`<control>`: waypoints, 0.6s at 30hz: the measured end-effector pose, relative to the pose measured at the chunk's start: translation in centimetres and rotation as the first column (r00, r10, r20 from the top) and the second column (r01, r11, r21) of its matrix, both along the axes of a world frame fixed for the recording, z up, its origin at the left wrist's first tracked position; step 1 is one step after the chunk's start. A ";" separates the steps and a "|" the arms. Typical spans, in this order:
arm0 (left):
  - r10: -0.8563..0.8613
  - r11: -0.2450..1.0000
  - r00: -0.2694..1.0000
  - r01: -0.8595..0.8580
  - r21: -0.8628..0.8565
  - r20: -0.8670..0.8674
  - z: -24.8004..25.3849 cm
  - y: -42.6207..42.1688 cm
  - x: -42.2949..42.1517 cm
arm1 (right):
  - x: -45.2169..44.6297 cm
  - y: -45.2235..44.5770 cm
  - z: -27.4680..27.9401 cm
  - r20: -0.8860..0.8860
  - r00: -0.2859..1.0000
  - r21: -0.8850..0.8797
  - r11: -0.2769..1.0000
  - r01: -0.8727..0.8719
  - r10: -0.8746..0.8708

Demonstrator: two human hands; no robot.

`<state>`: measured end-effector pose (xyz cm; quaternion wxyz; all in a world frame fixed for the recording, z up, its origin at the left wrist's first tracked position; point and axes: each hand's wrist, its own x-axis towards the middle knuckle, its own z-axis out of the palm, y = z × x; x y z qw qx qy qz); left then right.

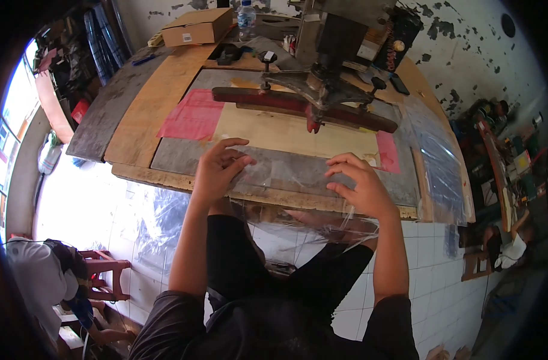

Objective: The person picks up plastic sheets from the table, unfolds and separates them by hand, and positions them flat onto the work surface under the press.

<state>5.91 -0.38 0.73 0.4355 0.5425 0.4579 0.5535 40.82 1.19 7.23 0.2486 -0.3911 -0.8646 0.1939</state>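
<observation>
My left hand (pixel 217 171) is raised over the front edge of the work table, its index finger and thumb apart and the other fingers curled. Across from it, my right hand (pixel 364 189) hovers with bent fingers and thumb separated. Thin clear plastic film (pixel 283 174) lies between the hands, close to the left thumb; I cannot make out its edges. Narrow clear strips hang below the right palm, and more film lies over my lap. Beyond the hands, a cream board (pixel 274 135) with pink sheets (pixel 193 114) at its ends lies under the press's red bar (pixel 256 98).
The press head (pixel 340 42) stands over the table's grey plate (pixel 178 156). A clear plastic stack (pixel 439 168) lies at the right. A cardboard box (pixel 196 29) and water bottle (pixel 246 21) stand behind. Another person (pixel 39 270) is at lower left, by a red stool (pixel 108 276).
</observation>
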 end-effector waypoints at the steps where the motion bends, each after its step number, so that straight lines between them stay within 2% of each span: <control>1: 0.003 1.000 1.000 -0.003 0.002 -0.002 -0.1 0.0 -0.1 | 0.1 0.3 0.0 0.008 1.000 -0.019 1.000 -0.019 0.019; 7: 0.020 0.999 0.998 -0.018 0.030 -0.062 -0.3 0.2 -0.1 | 4.0 1.1 2.0 0.190 0.979 -0.205 0.972 0.114 -0.074; 11: 0.017 1.000 1.000 -0.017 -0.014 0.002 0.1 0.0 0.0 | 6.4 0.5 4.0 0.211 0.975 -0.283 0.950 0.134 -0.074; 13: 0.021 0.999 1.000 -0.020 -0.032 0.009 0.3 -0.2 0.1 | 7.2 0.0 4.6 0.052 0.991 -0.283 0.950 0.133 -0.124; 14: 0.031 0.999 1.000 -0.031 -0.008 0.001 0.3 -0.2 0.0 | 7.3 -0.1 4.8 0.054 0.990 -0.281 0.950 0.138 -0.128; 16: 0.038 0.999 0.999 -0.038 0.021 -0.007 0.9 -0.4 0.0 | 7.3 -0.4 5.3 -0.090 0.982 -0.292 0.947 0.136 -0.168; 18: 0.081 0.996 0.996 -0.080 0.049 -0.022 2.4 -1.0 -0.4 | 6.7 -1.1 6.7 -0.080 0.978 -0.222 0.960 0.170 -0.192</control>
